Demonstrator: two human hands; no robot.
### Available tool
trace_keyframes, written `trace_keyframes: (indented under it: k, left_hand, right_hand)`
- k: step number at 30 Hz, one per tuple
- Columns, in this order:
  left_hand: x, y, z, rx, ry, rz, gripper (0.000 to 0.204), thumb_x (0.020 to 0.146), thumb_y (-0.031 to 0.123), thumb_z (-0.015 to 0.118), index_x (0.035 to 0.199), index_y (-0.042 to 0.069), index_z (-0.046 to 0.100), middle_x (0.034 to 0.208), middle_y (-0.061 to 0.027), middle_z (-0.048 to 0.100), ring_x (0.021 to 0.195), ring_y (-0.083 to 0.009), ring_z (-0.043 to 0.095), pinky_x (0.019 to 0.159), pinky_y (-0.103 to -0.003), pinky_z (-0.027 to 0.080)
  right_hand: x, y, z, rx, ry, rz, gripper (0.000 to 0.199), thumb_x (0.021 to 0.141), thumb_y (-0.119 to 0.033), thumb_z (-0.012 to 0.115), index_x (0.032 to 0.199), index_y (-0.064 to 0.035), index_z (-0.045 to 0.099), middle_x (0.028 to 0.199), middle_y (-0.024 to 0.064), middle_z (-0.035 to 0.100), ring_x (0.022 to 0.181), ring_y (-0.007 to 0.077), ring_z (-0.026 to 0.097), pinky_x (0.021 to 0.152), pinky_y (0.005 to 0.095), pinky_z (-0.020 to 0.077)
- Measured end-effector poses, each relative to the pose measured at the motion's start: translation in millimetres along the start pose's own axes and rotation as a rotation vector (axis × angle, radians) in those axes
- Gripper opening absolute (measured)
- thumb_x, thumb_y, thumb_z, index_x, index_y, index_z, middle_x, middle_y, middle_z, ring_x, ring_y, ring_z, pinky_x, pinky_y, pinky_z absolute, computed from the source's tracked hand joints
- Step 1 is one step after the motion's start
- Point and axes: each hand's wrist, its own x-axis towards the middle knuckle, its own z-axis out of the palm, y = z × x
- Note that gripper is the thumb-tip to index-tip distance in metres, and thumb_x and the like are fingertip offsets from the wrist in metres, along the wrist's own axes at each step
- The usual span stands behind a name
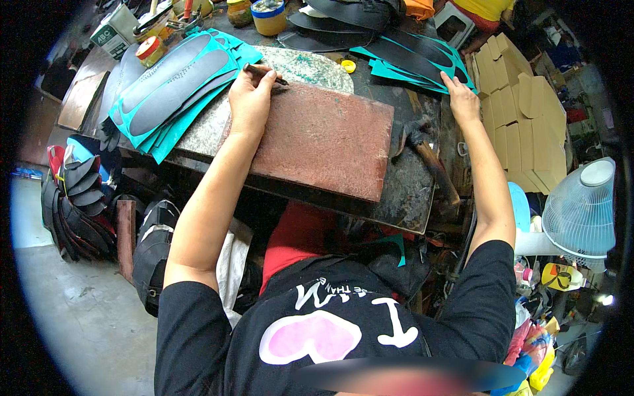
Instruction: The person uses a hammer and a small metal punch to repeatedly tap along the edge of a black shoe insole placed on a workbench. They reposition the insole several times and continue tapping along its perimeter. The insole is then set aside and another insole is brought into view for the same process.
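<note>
My left hand (251, 99) is closed around a dark, slim tool (269, 74) whose exact kind I cannot make out. It is held over the far left corner of a reddish-brown board (323, 142). Out to the right, the fingers of my right hand (462, 99) pinch the near right edge of a stack of teal sheets with dark grey insole shapes (416, 56). Left of my left hand lies another fanned stack of teal sheets with grey insole shapes (175, 82). Behind the board shows a pale, speckled rounded slab (304, 66).
A hammer (432, 162) lies right of the board. Along the back stand a glue tub (269, 16), a red-lidded jar (150, 50), a metal can (113, 33) and dark sole pieces (330, 26). Cardboard boxes (522, 119) and a fan (581, 204) stand at the right.
</note>
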Motion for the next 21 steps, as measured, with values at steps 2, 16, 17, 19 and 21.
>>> trace_keyframes:
  k: [2, 16, 17, 19, 21]
  left_hand:
    - [0.0, 0.2, 0.5, 0.015, 0.0, 0.0, 0.012, 0.092, 0.007, 0.065, 0.099, -0.001, 0.062, 0.091, -0.0079, 0.072, 0.085, -0.0132, 0.066, 0.081, -0.027, 0.051]
    - [0.4, -4.1, 4.0, 0.031, 0.004, 0.015, 0.01, 0.09, 0.007, 0.067, 0.098, 0.001, 0.063, 0.089, -0.0064, 0.072, 0.08, -0.0117, 0.066, 0.076, -0.026, 0.052]
    - [0.2, -3.3, 3.1, 0.035, -0.006, 0.012, 0.01, 0.092, 0.006, 0.065, 0.099, 0.001, 0.062, 0.091, -0.0074, 0.071, 0.083, -0.0128, 0.067, 0.079, -0.026, 0.053]
    - [-0.3, -1.4, 2.0, 0.045, -0.024, -0.012, 0.009, 0.095, 0.004, 0.062, 0.103, 0.0, 0.06, 0.096, -0.0094, 0.07, 0.09, -0.0149, 0.067, 0.084, -0.027, 0.053]
    - [-0.3, -0.5, 1.9, -0.014, 0.0, 0.003, 0.01, 0.091, 0.007, 0.066, 0.099, 0.001, 0.062, 0.089, -0.0067, 0.072, 0.082, -0.0118, 0.067, 0.077, -0.027, 0.053]
  right_hand:
    - [-2.8, -8.5, -8.3, -0.025, -0.071, 0.031, 0.062, 0.088, -0.003, 0.054, 0.144, -0.0278, 0.047, 0.126, 0.0119, 0.061, 0.091, 0.0298, 0.067, 0.074, 0.0417, 0.0579]
    - [110.1, -88.4, -68.2, 0.955, -0.165, 0.081, 0.054, 0.091, -0.045, 0.062, 0.137, -0.0168, 0.057, 0.134, 0.0184, 0.06, 0.122, 0.0347, 0.058, 0.103, 0.0415, 0.0454]
    - [125.2, -110.3, -64.9, 0.963, -0.195, 0.149, 0.064, 0.091, -0.052, 0.059, 0.144, -0.0177, 0.049, 0.137, 0.021, 0.057, 0.126, 0.0371, 0.055, 0.106, 0.0421, 0.0433]
    - [156.3, -146.8, -61.1, 1.032, -0.212, 0.263, 0.077, 0.09, -0.056, 0.058, 0.15, -0.0106, 0.04, 0.146, 0.0227, 0.048, 0.135, 0.0368, 0.046, 0.112, 0.0413, 0.0369]
    - [183.8, -173.3, -62.1, 1.263, -0.129, 0.352, 0.083, 0.089, -0.055, 0.06, 0.149, -0.0014, 0.038, 0.148, 0.024, 0.044, 0.138, 0.0342, 0.044, 0.113, 0.0394, 0.0347]
